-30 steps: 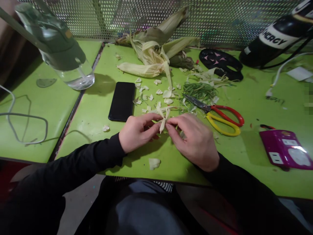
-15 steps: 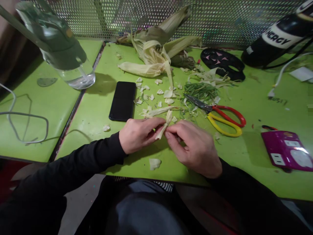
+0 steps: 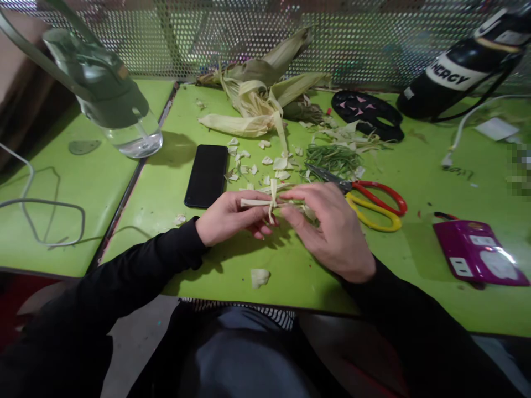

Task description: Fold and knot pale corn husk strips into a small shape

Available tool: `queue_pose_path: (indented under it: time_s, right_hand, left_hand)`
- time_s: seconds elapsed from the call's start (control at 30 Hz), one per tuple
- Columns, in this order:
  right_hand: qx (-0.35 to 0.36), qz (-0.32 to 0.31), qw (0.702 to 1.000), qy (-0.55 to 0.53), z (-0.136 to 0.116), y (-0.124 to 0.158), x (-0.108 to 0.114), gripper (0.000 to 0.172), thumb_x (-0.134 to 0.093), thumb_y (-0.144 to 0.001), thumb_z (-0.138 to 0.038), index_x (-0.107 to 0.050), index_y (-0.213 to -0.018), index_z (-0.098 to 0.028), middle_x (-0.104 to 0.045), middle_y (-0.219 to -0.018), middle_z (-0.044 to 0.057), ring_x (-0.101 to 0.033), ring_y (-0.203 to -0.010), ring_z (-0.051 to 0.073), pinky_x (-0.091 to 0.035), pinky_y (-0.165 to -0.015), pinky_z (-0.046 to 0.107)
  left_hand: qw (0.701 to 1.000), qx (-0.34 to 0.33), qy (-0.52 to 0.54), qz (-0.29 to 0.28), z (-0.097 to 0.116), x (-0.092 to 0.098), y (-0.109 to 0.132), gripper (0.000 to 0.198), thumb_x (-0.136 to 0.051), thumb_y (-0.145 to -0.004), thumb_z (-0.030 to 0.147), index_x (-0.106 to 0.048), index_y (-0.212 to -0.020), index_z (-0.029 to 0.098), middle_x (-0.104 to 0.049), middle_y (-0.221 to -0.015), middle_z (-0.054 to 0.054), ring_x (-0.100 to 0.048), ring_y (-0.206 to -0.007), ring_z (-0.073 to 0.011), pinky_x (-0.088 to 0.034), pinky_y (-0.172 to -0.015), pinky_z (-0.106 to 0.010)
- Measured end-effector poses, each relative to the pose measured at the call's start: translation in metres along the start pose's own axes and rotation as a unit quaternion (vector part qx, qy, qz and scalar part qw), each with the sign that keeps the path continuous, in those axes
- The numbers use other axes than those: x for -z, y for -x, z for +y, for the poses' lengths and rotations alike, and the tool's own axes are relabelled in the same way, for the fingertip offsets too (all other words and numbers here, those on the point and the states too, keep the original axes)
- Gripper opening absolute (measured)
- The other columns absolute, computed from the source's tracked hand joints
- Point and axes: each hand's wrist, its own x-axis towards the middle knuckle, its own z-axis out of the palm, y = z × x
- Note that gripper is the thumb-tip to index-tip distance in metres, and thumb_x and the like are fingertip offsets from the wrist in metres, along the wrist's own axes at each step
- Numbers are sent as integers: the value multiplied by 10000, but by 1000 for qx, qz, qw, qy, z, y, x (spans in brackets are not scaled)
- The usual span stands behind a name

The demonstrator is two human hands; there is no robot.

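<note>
Between my hands is a pale knotted strip of corn husk [image 3: 273, 194], with one end upright and another pointing left. My left hand [image 3: 232, 214] pinches it from the left, thumb and forefinger on the strip. From the right, my right hand [image 3: 327, 226] holds it at the fingertips near the knot. Behind my hands lie husk scraps [image 3: 281, 163] and a heap of green shreds [image 3: 335, 158]. Scissors with red and yellow handles [image 3: 375, 193] rest just right of my right hand. A bundle of dried husks [image 3: 253, 122] lies farther back.
A black phone [image 3: 206, 176] lies left of the scraps. At the left stands a green bottle [image 3: 120, 108]; at the back right, a black bottle [image 3: 456, 74] beside a black palette [image 3: 365, 113]. A purple socket block [image 3: 477, 251] sits at the right. One scrap [image 3: 260, 277] lies near the front edge.
The husk strip has turned, and one end now points left across my left fingers. Both hands have shifted slightly up in view, and the view itself has moved a little.
</note>
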Motion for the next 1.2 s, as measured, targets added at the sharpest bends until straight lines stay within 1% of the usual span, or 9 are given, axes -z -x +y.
queue_pose_path:
  time_s: [0.1,0.3,0.5,0.67,0.77,0.87,1.03,1.1,1.2]
  right_hand:
    - [-7,-24,1000,-9,-1,0,-3,120,-563,-932,-299,-609,-895,-195,-672,-795,41,-597,-750,193,-452,-687,327]
    - [30,-42,998,-26,-7,3,-4,127,-512,-946,-216,-582,-844,-184,-633,-743,35,-536,-703,177,-407,-645,305]
    - [83,-68,993,-41,-9,2,2,182,-489,-937,-175,-586,-782,-182,-585,-680,26,-465,-662,170,-391,-652,316]
    - [114,-88,986,-84,-5,2,3,177,-488,-932,-147,-602,-801,-178,-606,-695,19,-475,-659,155,-405,-677,307]
    - [83,-69,992,-61,-2,2,-1,161,-512,-935,-184,-580,-789,-186,-611,-697,19,-487,-663,157,-401,-662,306]
    - [37,-37,998,-24,0,2,-7,165,-527,-942,-238,-569,-788,-195,-626,-719,28,-510,-687,168,-396,-658,310]
    - [-48,-41,991,-114,1,-3,-9,198,-493,-962,-341,-588,-863,-198,-650,-811,36,-570,-747,173,-434,-681,309]
    - [-114,-48,974,-189,3,-6,-9,232,-396,-994,-315,-597,-992,-199,-670,-942,51,-614,-850,180,-463,-756,324]
    - [-131,-85,954,-256,8,-11,-11,241,-424,-976,-309,-610,-1099,-217,-666,-1117,60,-617,-1034,204,-458,-906,371]
  left_hand:
    - [1000,-11,9,9,0,-3,0,275,-755,-757,297,-644,-904,93,-705,-727,-42,-671,-607,-100,-571,-595,-190]
    - [997,-47,-56,20,-6,-4,0,404,-748,-741,484,-621,-794,104,-656,-624,-20,-638,-522,-103,-546,-510,-196]
    - [991,-115,-70,6,-8,-5,6,294,-673,-842,398,-641,-808,108,-674,-649,-21,-632,-556,-84,-543,-563,-181]
    - [996,-86,-21,-5,-9,-4,5,248,-673,-850,352,-645,-830,107,-683,-669,-21,-644,-582,-87,-555,-600,-196]
    - [999,-36,23,-19,-6,2,1,264,-722,-809,312,-653,-958,105,-717,-751,-35,-676,-623,-104,-570,-619,-214]
    - [999,-12,47,6,-2,6,-3,430,-764,-759,226,-619,-1154,136,-741,-883,-44,-695,-669,-110,-572,-625,-215]
    - [995,28,62,67,3,5,-6,166,-676,-830,162,-655,-981,98,-727,-760,-34,-681,-612,-98,-549,-593,-199]
    - [993,44,84,75,3,4,-6,114,-639,-857,135,-645,-966,102,-732,-755,-36,-684,-609,-98,-545,-579,-197]
    - [989,65,110,71,4,3,-6,121,-628,-865,112,-646,-985,109,-740,-751,-43,-685,-624,-99,-549,-600,-207]
